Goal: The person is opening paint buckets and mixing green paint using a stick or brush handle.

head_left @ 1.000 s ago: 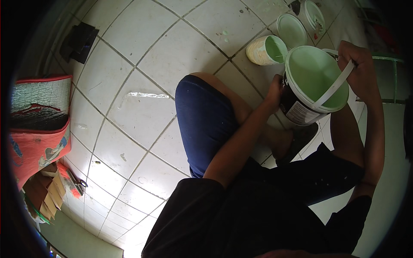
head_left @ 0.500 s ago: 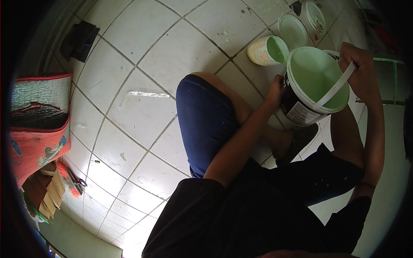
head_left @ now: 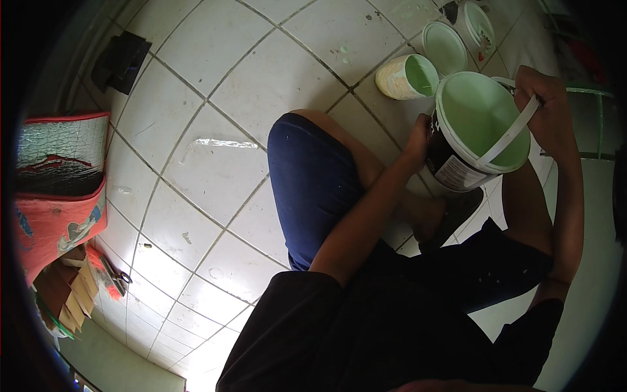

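Between both hands — paint bucket point(head_left: 480, 124): left hand point(head_left: 418, 138) grips its side, right hand point(head_left: 545, 98) its handle.

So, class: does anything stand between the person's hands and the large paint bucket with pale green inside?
Nothing visible does. The left hand grips the large green-lined paint bucket at its side, and the right hand holds its white handle.

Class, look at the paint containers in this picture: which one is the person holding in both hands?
The large green-lined bucket: the left hand grips its side, the right hand its white handle. The smaller cup stands untouched on the tiled floor.
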